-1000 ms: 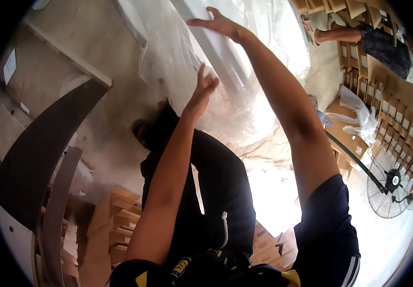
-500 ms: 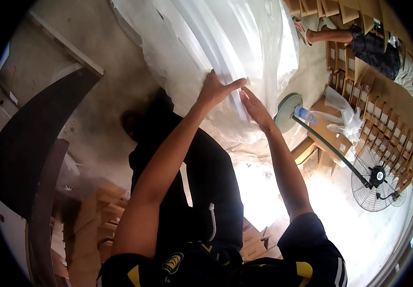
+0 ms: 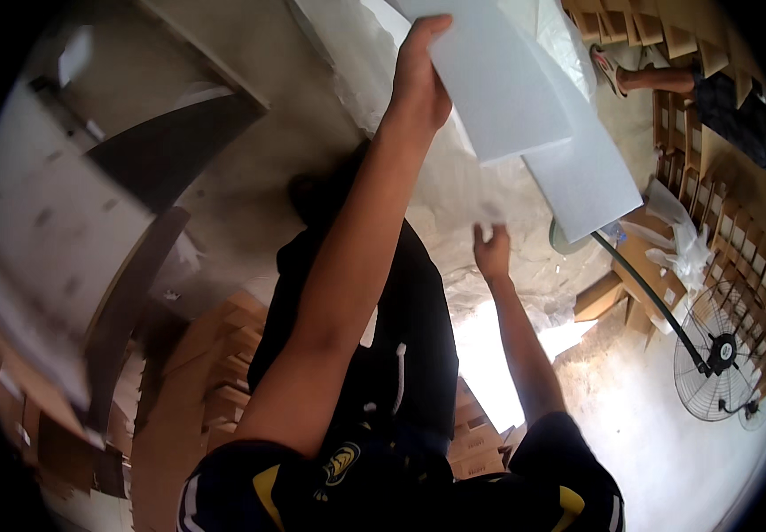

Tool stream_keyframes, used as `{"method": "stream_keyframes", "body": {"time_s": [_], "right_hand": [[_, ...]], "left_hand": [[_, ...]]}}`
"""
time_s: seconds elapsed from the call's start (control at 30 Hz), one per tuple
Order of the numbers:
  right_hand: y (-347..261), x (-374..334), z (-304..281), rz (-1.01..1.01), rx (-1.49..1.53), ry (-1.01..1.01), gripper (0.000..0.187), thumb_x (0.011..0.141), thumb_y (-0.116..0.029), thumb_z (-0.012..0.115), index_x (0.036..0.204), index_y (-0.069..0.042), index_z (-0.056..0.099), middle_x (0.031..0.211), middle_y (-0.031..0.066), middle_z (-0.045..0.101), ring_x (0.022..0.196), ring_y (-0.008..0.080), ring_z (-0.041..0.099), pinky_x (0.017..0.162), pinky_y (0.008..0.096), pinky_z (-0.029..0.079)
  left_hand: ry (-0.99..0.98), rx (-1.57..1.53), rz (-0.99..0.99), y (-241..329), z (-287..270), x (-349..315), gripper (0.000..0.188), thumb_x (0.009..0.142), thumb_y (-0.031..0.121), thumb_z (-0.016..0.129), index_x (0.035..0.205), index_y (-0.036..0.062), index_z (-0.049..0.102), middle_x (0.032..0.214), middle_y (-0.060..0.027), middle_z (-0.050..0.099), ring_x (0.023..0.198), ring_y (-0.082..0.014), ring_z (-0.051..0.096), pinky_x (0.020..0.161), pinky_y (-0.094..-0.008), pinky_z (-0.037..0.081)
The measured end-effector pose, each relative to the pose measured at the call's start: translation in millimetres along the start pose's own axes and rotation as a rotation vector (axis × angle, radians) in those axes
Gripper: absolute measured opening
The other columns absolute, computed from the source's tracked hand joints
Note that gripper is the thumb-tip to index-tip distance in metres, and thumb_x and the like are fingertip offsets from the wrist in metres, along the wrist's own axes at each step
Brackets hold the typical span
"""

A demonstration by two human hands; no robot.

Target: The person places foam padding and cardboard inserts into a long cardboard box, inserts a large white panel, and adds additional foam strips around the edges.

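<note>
My left hand [image 3: 420, 84] is closed on the left edge of a white foam sheet [image 3: 503, 89], with the thumb lying over its face. A second white foam sheet [image 3: 585, 173] hangs partly behind the first and slants down to the right. Below the sheets, my right hand [image 3: 492, 253] is apart from them with nothing in it, thumb and fingers spread and a little blurred. Clear plastic wrapping [image 3: 365, 84] lies behind and under the sheets; their far ends run out of the top of the picture.
A pedestal fan [image 3: 715, 355] on a green pole stands at the right, near cardboard pieces and crumpled plastic [image 3: 684, 244]. Rows of brown cardboard [image 3: 693, 191] line the right side, where another person's leg [image 3: 658, 80] shows. Dark curved panels [image 3: 175, 146] are at the left.
Both hands were together on the plastic-wrapped white bundle. My left hand has moved up, holding a foam sheet, and my right hand has dropped away toward me. Two separate sheets now show.
</note>
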State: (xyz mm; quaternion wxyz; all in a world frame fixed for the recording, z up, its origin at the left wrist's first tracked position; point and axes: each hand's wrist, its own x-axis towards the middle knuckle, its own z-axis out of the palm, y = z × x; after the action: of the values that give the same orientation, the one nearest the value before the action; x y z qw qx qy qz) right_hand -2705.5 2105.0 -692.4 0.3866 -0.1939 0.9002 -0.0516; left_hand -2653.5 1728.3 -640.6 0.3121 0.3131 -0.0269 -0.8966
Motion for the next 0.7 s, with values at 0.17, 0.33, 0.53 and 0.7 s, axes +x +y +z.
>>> {"method": "stream_keyframes", "body": {"time_s": [0.17, 0.33, 0.53, 0.7], "right_hand": [[-8.8, -86.7, -82.2, -0.112, 1.163, -0.148, 0.073, 0.096, -0.051, 0.051, 0.147, 0.001, 0.045, 0.145, 0.0204, 0.054, 0.132, 0.0351, 0.053, 0.112, 0.0421, 0.042], [-33.4, -251.6, -205.4, 0.091, 1.523, -0.64, 0.107, 0.092, -0.083, 0.032, 0.158, 0.0, 0.029, 0.148, 0.0271, 0.05, 0.135, 0.0357, 0.052, 0.114, 0.0478, 0.04], [-31.8, -312.0, -264.0, -0.007, 0.57, -0.66, 0.08, 0.094, -0.042, 0.072, 0.155, -0.007, 0.035, 0.135, 0.0171, 0.06, 0.122, 0.0259, 0.06, 0.101, 0.0411, 0.05], [-39.1, -326.2, -251.8, -0.249, 0.894, -0.474, 0.076, 0.087, -0.018, 0.081, 0.148, -0.007, 0.039, 0.133, 0.0156, 0.059, 0.127, 0.0268, 0.055, 0.102, 0.0393, 0.048]], "left_hand": [[0.046, 0.205, -0.223, -0.4, 11.5, -131.2, 0.053, 0.09, 0.036, 0.071, 0.131, 0.0082, 0.051, 0.118, -0.0083, 0.062, 0.11, -0.0232, 0.062, 0.09, -0.0406, 0.053], [-0.115, 0.473, -0.619, -49.3, 56.6, -331.4, 0.069, 0.091, 0.031, 0.074, 0.147, 0.0122, 0.039, 0.132, -0.0085, 0.058, 0.119, -0.0236, 0.06, 0.095, -0.0427, 0.053], [-0.244, 0.709, -0.723, -91.5, 72.6, -410.3, 0.088, 0.09, 0.033, 0.08, 0.156, 0.0153, 0.025, 0.136, -0.0107, 0.056, 0.12, -0.021, 0.06, 0.09, -0.0375, 0.054], [-0.392, 0.862, -0.554, -75.6, 93.8, -411.8, 0.102, 0.086, 0.044, 0.081, 0.159, 0.01, 0.017, 0.144, -0.0159, 0.049, 0.126, -0.0274, 0.055, 0.093, -0.0429, 0.053]]}}
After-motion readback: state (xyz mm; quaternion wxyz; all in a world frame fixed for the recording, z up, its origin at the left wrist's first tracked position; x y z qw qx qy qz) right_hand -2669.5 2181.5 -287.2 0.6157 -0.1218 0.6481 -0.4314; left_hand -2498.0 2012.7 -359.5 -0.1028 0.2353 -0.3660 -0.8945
